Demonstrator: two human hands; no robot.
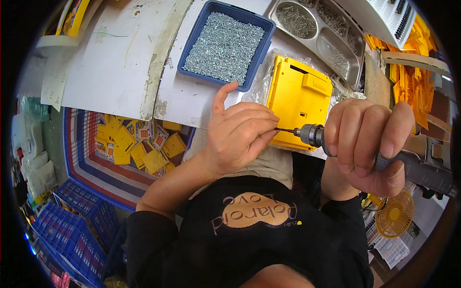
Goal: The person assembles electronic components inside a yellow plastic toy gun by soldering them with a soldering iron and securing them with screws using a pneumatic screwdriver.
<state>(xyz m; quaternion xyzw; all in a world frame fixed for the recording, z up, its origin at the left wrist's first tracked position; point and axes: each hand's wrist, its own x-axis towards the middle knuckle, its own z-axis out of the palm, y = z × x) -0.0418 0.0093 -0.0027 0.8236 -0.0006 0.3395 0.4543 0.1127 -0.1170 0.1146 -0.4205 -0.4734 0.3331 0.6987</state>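
Note:
My right hand [367,139] is wrapped round a dark grey electric screwdriver [314,135], whose thin bit points left. At the bit's tip are the fingertips of my left hand [242,130], pinched together with the little finger raised. Whatever those fingers hold, if anything, is too small to make out. Just beyond the bit lies a yellow plastic casing [298,103] with a raised block and small slots. Its near edge is close to both hands and partly hidden by the left one.
A blue tray [182,60] of small silvery screws stands behind my left hand. Right of it is a metal compartment tray [314,36] with small metal parts. A striped bag [79,144] at left holds yellow pieces. Orange-yellow parts [415,91] are piled at far right.

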